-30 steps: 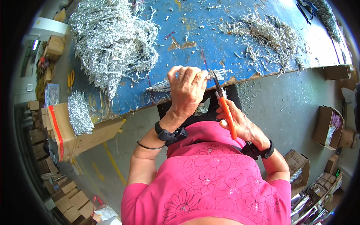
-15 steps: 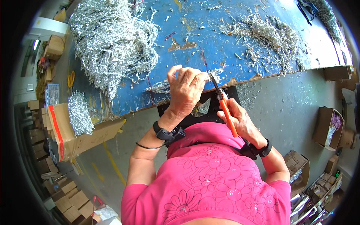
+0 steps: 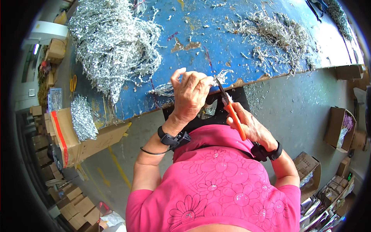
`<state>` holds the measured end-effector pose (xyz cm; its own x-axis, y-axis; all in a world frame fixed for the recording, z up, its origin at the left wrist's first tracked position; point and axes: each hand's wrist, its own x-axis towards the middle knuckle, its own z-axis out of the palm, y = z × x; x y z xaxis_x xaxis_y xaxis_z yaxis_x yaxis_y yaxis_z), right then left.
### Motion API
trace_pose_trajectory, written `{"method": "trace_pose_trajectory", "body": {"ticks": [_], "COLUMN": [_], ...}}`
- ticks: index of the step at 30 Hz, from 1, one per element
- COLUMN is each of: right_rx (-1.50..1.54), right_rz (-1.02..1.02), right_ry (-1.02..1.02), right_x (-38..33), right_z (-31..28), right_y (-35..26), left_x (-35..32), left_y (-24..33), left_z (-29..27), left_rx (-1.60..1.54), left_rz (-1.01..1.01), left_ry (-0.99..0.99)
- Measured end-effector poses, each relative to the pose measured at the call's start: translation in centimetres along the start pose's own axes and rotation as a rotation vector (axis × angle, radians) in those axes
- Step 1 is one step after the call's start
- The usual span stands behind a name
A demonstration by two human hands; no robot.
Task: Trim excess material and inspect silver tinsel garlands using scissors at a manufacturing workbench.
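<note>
My left hand (image 3: 190, 92) is closed on a bunch of silver tinsel strands (image 3: 164, 89) at the near edge of the blue table. Ends of the bunch stick out on both sides of the fingers. In my right hand (image 3: 247, 123) is a pair of scissors (image 3: 236, 120) with orange handles. Their dark blades point up and slightly left, beside the tinsel ends right of my left fingers. Whether the blades are fully together is hard to make out. A big heap of silver tinsel (image 3: 116, 46) lies on the table left of my hands.
Loose clippings and a greyish tinsel pile (image 3: 282, 34) cover the right of the blue table (image 3: 181, 62). A cardboard box (image 3: 92, 145) with tinsel over its rim adjoins the left corner. Yellow-handled scissors (image 3: 73, 83) hang nearby. An open carton (image 3: 338, 129) stands on the floor at right.
Both hands stay nearly in place. The scissors have shifted very slightly, and the view has moved a little.
</note>
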<state>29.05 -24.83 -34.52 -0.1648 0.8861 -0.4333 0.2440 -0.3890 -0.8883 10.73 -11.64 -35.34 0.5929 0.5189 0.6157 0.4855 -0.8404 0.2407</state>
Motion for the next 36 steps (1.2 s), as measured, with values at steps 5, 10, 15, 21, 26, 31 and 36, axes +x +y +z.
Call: {"method": "trace_pose_trajectory", "body": {"ticks": [5,10,15,21,26,31,36], "right_rx": [0.026,-0.024,0.291,0.194,0.293,0.081,0.081], "right_rz": [-0.049,-0.11,0.062,0.065,0.015,-0.019,-0.054], "right_ry": [-0.026,0.0,0.023,0.146,0.121,-0.027,0.017], "right_x": [0.2,0.2,0.2,0.1,0.1,0.0,0.2], "right_z": [0.0,0.0,0.6,0.9,0.6,0.4,0.5], "right_y": [1.0,0.8,1.4,1.2,1.9,1.1,1.5], "left_x": [-0.1,-0.2,-0.1,0.1,0.5,0.4,0.2], "left_y": [0.1,0.0,0.0,-0.6,-1.0,-0.8,-1.0], "left_z": [-0.4,-0.3,-0.3,0.0,-0.1,-0.5,-0.8], "left_rx": [-0.027,-0.046,-0.059,-0.129,-0.255,-0.194,-0.221], "left_rz": [0.012,0.036,0.013,-0.052,-0.146,-0.096,-0.141], "left_ry": [-0.02,-0.022,-0.042,-0.044,-0.062,-0.072,-0.09]}}
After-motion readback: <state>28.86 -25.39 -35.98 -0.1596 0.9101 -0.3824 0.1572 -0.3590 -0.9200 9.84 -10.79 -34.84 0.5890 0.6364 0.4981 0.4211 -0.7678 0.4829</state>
